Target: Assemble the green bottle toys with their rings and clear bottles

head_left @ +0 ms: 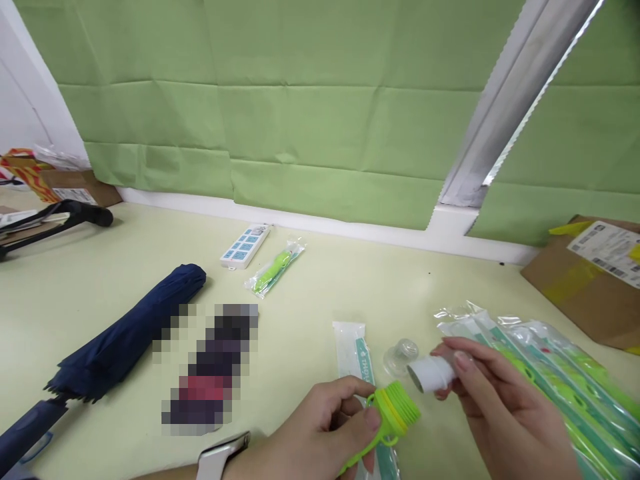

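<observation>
My left hand [333,423] is closed around a bright green plastic piece [397,410] with a ribbed round end and a yellow ring; its lower part is hidden by my fingers. Between the thumb and fingers of my right hand [500,400] is a short white hollow tube [431,375], its open end facing the green piece. The two parts are close but apart. A clear domed plastic cap [404,353] lies on the table just behind the tube. Under my left hand lies a flat white and teal packet [350,347].
Several clear packets with green items [545,363] lie at the right, before a cardboard box [590,267]. A folded navy umbrella [130,327] and a pixelated object [210,373] are at left. Farther back are a white case [247,245] and a wrapped green item [274,270].
</observation>
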`<state>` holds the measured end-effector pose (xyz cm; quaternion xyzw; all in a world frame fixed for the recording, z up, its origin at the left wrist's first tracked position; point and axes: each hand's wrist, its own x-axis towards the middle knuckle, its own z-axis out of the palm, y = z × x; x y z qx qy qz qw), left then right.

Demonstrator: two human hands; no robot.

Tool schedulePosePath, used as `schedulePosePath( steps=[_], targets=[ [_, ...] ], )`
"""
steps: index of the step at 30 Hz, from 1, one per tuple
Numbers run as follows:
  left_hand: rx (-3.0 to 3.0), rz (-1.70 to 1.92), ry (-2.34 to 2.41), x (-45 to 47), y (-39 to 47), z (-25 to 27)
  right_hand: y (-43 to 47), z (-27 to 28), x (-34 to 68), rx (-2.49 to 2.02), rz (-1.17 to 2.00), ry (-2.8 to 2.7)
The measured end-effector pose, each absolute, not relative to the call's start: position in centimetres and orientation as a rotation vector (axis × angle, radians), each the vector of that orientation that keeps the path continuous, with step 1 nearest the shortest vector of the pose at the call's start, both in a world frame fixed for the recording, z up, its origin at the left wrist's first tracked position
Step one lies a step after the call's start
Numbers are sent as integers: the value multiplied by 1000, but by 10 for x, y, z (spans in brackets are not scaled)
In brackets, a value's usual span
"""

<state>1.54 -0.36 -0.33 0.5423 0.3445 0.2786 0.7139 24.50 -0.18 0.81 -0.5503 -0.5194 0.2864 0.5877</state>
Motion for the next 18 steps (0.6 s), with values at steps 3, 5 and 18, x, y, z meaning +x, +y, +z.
schedulePosePath(
  steps=[3,5,18],
  targets=[
    [1203,618,781,15,-6,-1,-2,5,241,-1300,840,-1182],
    [1197,623,784,14,-7,-1,-2,3,241,-1287,891,-1167],
    [1218,670,729,16,-7,-8,-6,1,243,-1237,872,-1303]
  ],
)
